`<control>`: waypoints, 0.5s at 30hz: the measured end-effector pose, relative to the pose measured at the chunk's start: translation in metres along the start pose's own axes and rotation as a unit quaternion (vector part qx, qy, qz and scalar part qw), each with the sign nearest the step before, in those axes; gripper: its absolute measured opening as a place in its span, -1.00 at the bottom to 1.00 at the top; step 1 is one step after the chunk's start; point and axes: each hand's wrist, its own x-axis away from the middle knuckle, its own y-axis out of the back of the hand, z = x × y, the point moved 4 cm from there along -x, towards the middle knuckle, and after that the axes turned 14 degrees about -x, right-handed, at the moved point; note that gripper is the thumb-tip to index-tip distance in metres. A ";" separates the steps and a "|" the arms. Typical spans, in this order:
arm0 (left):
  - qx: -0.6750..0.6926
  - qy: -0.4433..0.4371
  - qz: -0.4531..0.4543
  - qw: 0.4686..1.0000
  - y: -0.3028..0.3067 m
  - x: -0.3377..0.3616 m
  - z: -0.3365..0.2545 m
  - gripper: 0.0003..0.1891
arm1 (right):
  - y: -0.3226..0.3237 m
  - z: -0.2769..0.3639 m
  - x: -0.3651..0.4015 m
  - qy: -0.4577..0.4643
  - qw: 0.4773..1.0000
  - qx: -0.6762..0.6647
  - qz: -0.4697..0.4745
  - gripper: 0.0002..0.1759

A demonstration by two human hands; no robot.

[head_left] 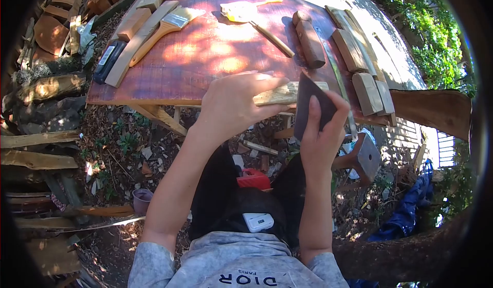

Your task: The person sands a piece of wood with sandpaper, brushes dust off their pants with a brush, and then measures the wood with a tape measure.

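My left hand (231, 103) grips a pale piece of wood (277, 94), thumb below and fingers along its upper side, close over the table's near edge. In my right hand (324, 126) a dark sheet of sandpaper (309, 105) is pinched between thumb and fingers. The sheet stands tilted across the wood's right end and hides part of it. Beyond the hands, a brown wooden tool body (308, 40) lies on the reddish table (169, 77). Next to it are a thin metal strip (331, 67) and a slim wooden-handled tool (272, 39).
A paintbrush (167, 31), a black-cased tool (109, 62) and wooden strips line the table's left side. Several wood blocks (349, 50) sit along the right. A yellow-stained item (239, 12) rests at the back. Below stand a red object (253, 179) and a metal-topped post (365, 157).
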 end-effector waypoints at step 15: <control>-0.009 -0.005 -0.006 1.000 -0.002 -0.003 -0.002 -0.42 | -0.001 -0.001 -0.015 0.003 1.000 0.023 0.001 -0.73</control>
